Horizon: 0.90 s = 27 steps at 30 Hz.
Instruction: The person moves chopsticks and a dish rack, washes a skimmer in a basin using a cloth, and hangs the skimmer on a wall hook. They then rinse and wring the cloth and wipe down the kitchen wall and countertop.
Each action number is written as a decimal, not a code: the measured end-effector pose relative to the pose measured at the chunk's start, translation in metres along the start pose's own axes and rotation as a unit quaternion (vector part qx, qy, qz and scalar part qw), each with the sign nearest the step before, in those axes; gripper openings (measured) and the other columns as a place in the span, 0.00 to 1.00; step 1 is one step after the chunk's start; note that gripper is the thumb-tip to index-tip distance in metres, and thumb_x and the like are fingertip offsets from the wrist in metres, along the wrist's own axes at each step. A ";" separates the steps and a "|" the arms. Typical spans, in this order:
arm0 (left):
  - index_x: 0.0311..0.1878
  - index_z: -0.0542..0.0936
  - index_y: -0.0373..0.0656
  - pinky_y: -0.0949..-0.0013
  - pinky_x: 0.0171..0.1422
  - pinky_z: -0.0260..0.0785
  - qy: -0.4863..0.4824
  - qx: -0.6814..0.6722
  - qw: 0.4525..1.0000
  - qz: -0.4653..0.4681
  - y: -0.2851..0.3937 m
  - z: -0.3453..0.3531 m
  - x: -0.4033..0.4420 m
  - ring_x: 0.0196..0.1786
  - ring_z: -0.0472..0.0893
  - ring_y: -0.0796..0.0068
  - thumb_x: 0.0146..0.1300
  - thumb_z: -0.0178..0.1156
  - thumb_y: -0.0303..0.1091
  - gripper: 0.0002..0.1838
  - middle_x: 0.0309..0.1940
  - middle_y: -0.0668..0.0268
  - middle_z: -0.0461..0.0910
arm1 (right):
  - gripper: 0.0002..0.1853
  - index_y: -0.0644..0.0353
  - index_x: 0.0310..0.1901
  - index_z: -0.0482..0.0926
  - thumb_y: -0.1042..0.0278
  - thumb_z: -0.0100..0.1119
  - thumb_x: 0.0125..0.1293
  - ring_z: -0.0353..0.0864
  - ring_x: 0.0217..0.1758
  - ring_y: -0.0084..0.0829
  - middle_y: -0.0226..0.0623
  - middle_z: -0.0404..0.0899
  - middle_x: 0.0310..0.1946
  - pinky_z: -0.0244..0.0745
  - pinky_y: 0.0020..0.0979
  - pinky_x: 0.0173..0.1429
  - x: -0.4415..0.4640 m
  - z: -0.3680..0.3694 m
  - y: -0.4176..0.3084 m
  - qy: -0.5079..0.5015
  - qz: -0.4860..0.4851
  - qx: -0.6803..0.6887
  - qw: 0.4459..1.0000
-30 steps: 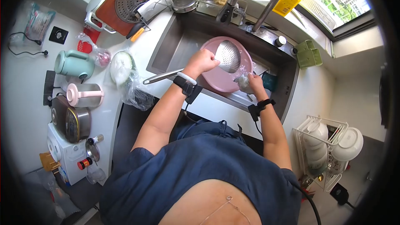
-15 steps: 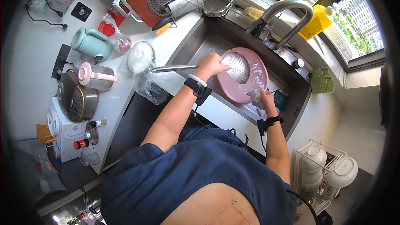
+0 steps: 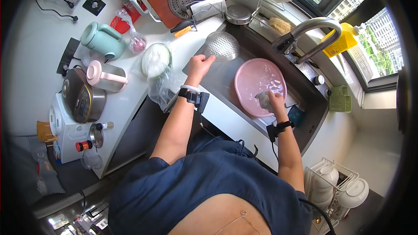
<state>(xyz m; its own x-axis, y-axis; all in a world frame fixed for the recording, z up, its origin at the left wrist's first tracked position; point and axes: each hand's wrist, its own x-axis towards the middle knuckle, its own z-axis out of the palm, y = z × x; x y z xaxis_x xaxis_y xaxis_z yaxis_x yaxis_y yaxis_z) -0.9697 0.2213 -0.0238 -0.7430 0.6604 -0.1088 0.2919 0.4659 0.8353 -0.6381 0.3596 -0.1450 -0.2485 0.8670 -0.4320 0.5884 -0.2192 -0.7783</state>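
Observation:
My left hand (image 3: 200, 67) is closed on a metal skimmer (image 3: 222, 45), gripping it close to its perforated bowl. The skimmer is over the left end of the sink (image 3: 230, 78), and its handle is mostly hidden by my hand and arm. Inside the sink sits a pink basin (image 3: 249, 76) with water in it. Over the basin's near right side, my right hand (image 3: 276, 101) is closed round a crumpled greyish cloth (image 3: 264, 100).
A curved faucet (image 3: 320, 24) arches over the sink's far side. Left of the sink lies a plastic-wrapped cut melon (image 3: 156, 60). Nearby stand a pink-lidded jug (image 3: 106, 77), a green kettle (image 3: 102, 41) and a rice cooker (image 3: 87, 100). A dish rack (image 3: 331, 165) is at the right.
My left hand has moved the skimmer out of the basin, up and left, and turned it. My right hand with the cloth remains at the basin. The view has shifted slightly.

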 end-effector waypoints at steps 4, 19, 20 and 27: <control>0.14 0.73 0.35 0.65 0.22 0.58 0.019 -0.003 1.000 -0.010 -0.021 -0.009 0.013 0.14 0.66 0.73 0.51 0.64 0.48 0.25 0.09 0.61 0.68 | 0.23 0.68 0.31 0.78 0.50 0.57 0.60 0.74 0.25 0.25 0.36 0.76 0.24 0.69 0.30 0.30 0.009 0.013 -0.024 -0.023 0.001 0.023 0.999; 0.12 0.67 0.37 0.66 0.20 0.49 -0.082 -0.080 0.993 -0.033 -0.028 0.013 0.043 0.17 0.55 0.81 0.52 0.65 0.45 0.26 0.08 0.70 0.57 | 0.26 0.71 0.30 0.79 0.47 0.57 0.53 0.81 0.38 0.51 0.57 0.79 0.30 0.74 0.41 0.45 0.007 0.027 -0.029 0.053 0.059 -0.230 0.970; 0.12 0.67 0.37 0.65 0.20 0.50 -0.101 -0.045 0.994 -0.017 -0.025 0.019 0.042 0.16 0.55 0.80 0.52 0.64 0.45 0.25 0.08 0.69 0.57 | 0.26 0.71 0.30 0.80 0.48 0.58 0.52 0.81 0.37 0.50 0.58 0.79 0.29 0.74 0.41 0.45 0.006 0.025 -0.024 0.043 0.064 -0.253 0.964; 0.14 0.73 0.35 0.66 0.21 0.56 -0.230 0.086 0.967 0.068 0.039 0.037 0.004 0.15 0.63 0.77 0.51 0.64 0.44 0.22 0.09 0.65 0.66 | 0.26 0.71 0.34 0.80 0.49 0.59 0.50 0.79 0.41 0.52 0.60 0.78 0.34 0.73 0.42 0.48 -0.019 0.001 0.003 0.010 0.092 -0.275 0.957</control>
<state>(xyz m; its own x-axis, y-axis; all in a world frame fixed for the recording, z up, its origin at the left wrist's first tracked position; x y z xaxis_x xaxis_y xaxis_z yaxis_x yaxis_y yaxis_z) -0.9391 0.2638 -0.0119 -0.3553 0.8964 -0.2649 0.4944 0.4207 0.7606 -0.6327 0.3418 -0.1394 -0.0906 0.8464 -0.5249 0.9379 -0.1048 -0.3308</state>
